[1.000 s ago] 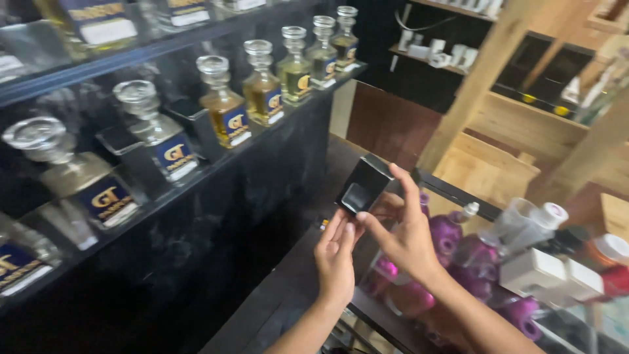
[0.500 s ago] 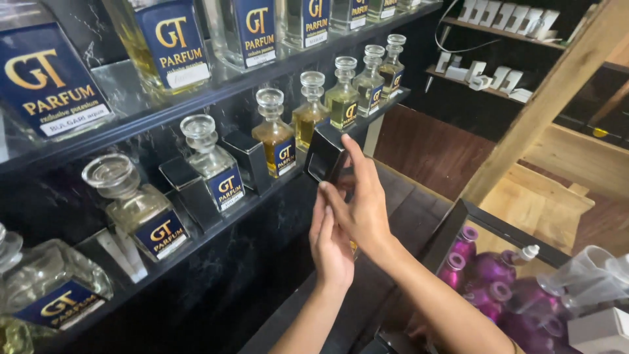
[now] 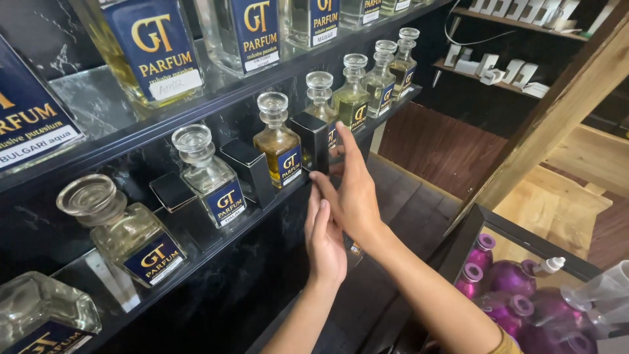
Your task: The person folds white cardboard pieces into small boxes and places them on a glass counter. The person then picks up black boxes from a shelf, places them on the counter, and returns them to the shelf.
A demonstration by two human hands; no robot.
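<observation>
My right hand (image 3: 352,193) grips a small black box (image 3: 313,141) that stands upright on the dark glass shelf (image 3: 259,210), between two glass perfume bottles. One of them, a bottle of amber liquid (image 3: 278,143), stands just left of the box. My left hand (image 3: 325,239) is raised below the shelf edge with its fingers straight and together, holding nothing. Its fingertips almost touch my right hand.
Several stoppered glass bottles with blue labels line the shelf, with more black boxes (image 3: 249,170) between them. Larger bottles (image 3: 147,49) stand on the shelf above. Purple bottles (image 3: 504,288) sit in a case at lower right. A wooden beam (image 3: 557,105) slants across the right.
My right hand carried the black box from mid-air up to the shelf and stood it between the bottles. The view moved closer to the shelves.
</observation>
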